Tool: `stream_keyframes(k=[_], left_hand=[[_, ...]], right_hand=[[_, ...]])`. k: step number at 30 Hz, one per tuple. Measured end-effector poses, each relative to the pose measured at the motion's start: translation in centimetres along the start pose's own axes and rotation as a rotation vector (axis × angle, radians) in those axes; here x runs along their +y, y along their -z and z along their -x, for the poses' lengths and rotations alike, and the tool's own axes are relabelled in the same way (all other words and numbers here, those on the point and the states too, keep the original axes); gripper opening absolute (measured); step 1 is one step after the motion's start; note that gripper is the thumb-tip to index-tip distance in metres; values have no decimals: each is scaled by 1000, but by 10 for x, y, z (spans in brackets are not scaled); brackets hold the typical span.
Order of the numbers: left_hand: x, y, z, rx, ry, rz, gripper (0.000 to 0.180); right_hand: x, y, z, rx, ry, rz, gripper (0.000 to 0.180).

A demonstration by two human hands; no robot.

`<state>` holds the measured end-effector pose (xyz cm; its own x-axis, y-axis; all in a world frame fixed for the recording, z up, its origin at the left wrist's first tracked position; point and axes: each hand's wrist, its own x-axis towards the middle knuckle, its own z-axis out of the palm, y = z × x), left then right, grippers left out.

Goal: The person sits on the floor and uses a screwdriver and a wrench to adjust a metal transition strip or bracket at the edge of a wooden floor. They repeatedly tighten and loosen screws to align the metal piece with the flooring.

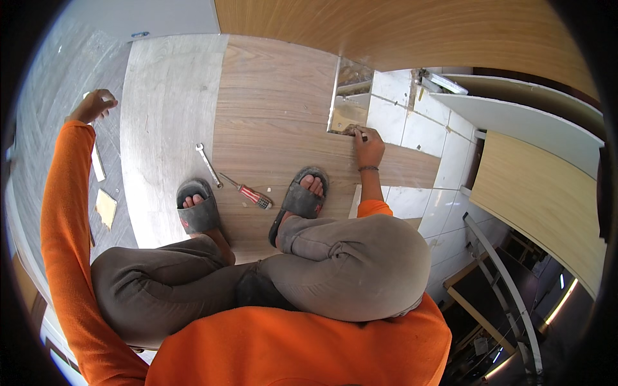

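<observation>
1. We are squatting on a large wood-grain panel (283, 116) lying flat on the floor, with both sandalled feet planted on it.
2. Our right hand (368, 147) is reaching out to the right, far edge of the panel, beside a rectangular cut-out (347, 116) in the board. Its fingers are clenched around a small dark tool (358, 133) whose tip is touching the panel at the near edge of the cut-out; we cannot tell what kind of tool it is.
3. Our left hand (93, 106) is stretching far out to the left over the grey floor, its fingers curling loosely; whether it is gripping anything we cannot tell.
4. A red-handled screwdriver (248, 192) is lying on the panel between our two feet, just beside the right sandal (301, 201).
5. A silver spanner (208, 165) is lying on the panel just to the far side of the left sandal (196, 207), near the screwdriver but not touching it.
6. A small yellowish offcut (105, 208) is lying on the grey floor to the left, well apart from the tools.
7. White floor tiles (418, 128) are showing to the right of the panel.
</observation>
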<state>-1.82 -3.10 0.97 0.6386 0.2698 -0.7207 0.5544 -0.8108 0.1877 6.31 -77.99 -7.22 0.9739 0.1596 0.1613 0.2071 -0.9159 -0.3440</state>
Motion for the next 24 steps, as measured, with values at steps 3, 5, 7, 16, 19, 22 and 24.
stream_keyframes(k=[3, 5, 7, 16, 19, 22, 24], left_hand=[[5, 2, 1, -27, -6, 0, 32], [3, 0, 0, -5, -25, 15, 30], [3, -2, 0, 6, -19, 12, 31], [5, 0, 4, -28, -1, 2, 33], [0, 0, 5, -16, 4, 5, 33], [8, 0, 4, -18, -4, 6, 33], [13, 1, 5, -25, 15, -1, 34]], right_hand=[[-2, 1, -2, -16, -11, 7, 14], [0, -1, -4, -28, -4, 25, 14], [2, -3, -7, -47, 15, 45, 14], [-9, 1, -8, -68, -156, 7, 18], [-15, 4, -10, -96, -182, 73, 21], [-12, 5, -11, -110, -219, 132, 24], [-15, 6, -13, -134, -275, 137, 25]])
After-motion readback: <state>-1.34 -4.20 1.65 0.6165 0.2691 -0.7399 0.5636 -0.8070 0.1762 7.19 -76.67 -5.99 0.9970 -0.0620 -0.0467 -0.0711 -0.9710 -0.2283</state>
